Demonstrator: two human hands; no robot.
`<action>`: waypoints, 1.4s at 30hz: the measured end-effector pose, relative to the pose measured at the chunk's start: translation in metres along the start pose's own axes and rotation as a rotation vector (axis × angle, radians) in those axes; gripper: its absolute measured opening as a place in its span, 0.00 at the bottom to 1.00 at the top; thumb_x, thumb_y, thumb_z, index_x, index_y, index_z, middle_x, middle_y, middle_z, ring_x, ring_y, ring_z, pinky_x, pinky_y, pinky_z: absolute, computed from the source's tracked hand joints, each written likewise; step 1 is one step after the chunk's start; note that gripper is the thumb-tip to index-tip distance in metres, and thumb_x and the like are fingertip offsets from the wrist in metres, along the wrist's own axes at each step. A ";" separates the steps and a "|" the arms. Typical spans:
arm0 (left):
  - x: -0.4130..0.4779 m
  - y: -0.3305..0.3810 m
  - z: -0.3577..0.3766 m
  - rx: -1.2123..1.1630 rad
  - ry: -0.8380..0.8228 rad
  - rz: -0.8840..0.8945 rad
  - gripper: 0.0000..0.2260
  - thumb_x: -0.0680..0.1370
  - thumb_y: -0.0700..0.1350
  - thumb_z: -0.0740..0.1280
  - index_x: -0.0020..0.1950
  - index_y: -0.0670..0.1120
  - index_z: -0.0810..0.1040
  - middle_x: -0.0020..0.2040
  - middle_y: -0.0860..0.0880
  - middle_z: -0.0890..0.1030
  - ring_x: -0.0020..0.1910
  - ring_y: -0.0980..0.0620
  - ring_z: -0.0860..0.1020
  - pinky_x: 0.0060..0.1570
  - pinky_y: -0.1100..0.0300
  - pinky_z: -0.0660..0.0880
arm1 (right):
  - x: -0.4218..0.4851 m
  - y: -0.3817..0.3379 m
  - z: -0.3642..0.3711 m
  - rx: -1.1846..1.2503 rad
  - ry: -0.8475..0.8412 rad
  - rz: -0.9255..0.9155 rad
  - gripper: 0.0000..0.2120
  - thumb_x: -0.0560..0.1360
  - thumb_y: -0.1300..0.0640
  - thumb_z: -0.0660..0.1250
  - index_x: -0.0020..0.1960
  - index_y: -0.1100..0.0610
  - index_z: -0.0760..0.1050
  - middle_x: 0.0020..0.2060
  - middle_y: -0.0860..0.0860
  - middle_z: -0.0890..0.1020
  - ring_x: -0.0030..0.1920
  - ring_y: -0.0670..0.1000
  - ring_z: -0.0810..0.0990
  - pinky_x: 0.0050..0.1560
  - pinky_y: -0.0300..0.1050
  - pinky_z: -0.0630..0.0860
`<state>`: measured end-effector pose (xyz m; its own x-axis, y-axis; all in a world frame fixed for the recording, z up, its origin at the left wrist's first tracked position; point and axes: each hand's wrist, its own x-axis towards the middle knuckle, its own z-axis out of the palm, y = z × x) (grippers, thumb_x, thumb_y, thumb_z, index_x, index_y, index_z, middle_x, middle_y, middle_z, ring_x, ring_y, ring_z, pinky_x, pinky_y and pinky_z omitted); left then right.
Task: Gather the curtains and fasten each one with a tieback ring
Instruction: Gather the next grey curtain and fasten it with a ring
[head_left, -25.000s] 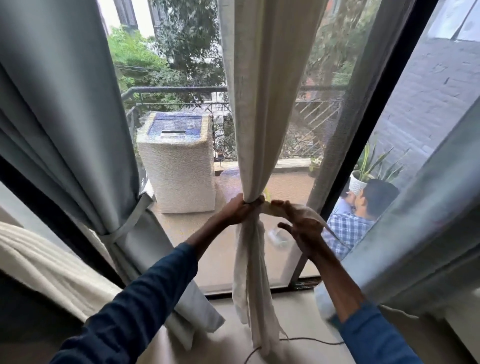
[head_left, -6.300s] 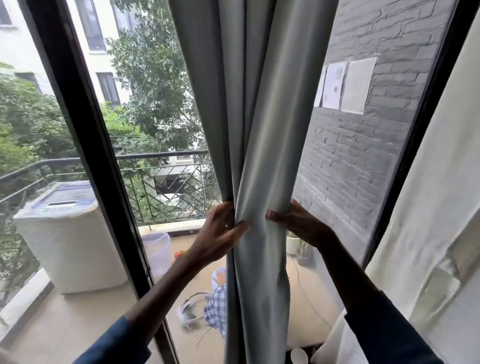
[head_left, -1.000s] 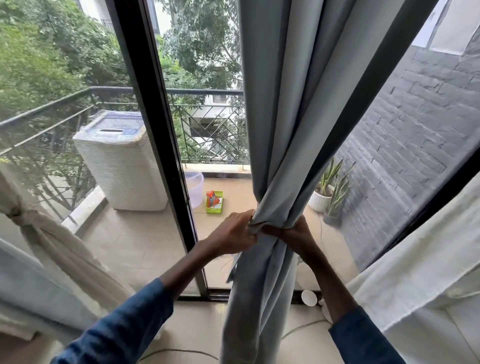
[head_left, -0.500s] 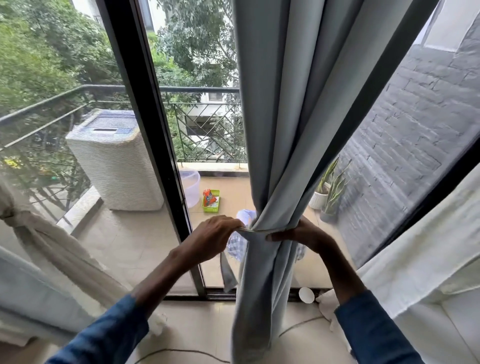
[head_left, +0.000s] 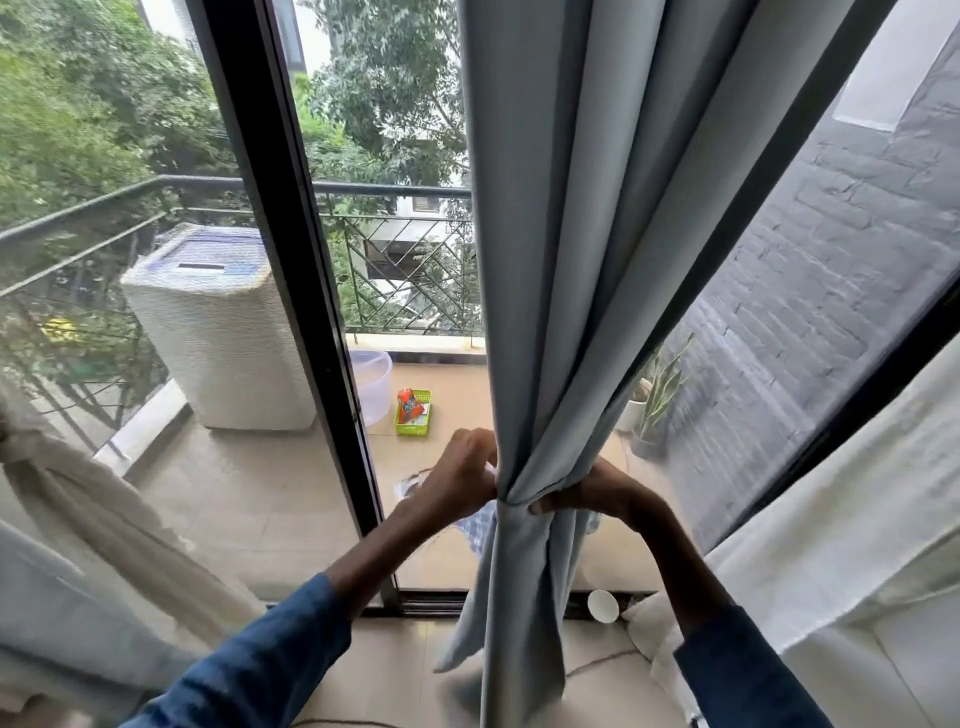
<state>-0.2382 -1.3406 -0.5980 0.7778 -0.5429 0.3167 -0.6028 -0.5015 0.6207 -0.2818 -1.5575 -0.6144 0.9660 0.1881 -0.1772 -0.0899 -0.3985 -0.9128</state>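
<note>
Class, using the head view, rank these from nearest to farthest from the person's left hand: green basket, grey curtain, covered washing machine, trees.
1. Grey curtain, against the left hand, just to its right.
2. Green basket, on the balcony floor beyond.
3. Covered washing machine, farther left.
4. Trees, past the railing.

Black door frame (head_left: 304, 291) left of the left hand (head_left: 460, 475); grey brick wall (head_left: 831, 291) right of the right hand (head_left: 597, 493); balcony railing (head_left: 389, 189) beyond.
</note>
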 end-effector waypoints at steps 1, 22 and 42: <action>0.002 -0.001 0.003 -0.048 -0.052 0.036 0.06 0.69 0.39 0.76 0.42 0.39 0.82 0.38 0.41 0.82 0.43 0.51 0.82 0.38 0.55 0.77 | 0.000 0.002 0.000 -0.005 0.000 0.003 0.31 0.57 0.50 0.86 0.56 0.42 0.79 0.51 0.36 0.85 0.55 0.39 0.82 0.51 0.31 0.78; 0.011 0.037 0.054 -0.293 0.385 -0.479 0.25 0.58 0.64 0.78 0.42 0.46 0.82 0.34 0.51 0.84 0.32 0.53 0.83 0.28 0.51 0.80 | 0.009 0.022 0.038 0.569 0.194 -0.219 0.22 0.70 0.65 0.73 0.64 0.63 0.78 0.61 0.66 0.81 0.61 0.59 0.81 0.62 0.55 0.79; 0.019 0.016 0.033 -0.283 0.225 -0.480 0.25 0.61 0.63 0.76 0.50 0.49 0.82 0.40 0.54 0.85 0.40 0.51 0.84 0.38 0.48 0.83 | -0.050 0.044 -0.006 0.531 0.854 -0.341 0.06 0.72 0.55 0.77 0.47 0.55 0.88 0.44 0.55 0.88 0.42 0.51 0.86 0.36 0.46 0.82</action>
<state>-0.2388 -1.3814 -0.6057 0.9886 -0.1286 0.0782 -0.1276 -0.4401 0.8888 -0.3321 -1.5899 -0.6434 0.7914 -0.5591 0.2472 0.3223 0.0379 -0.9459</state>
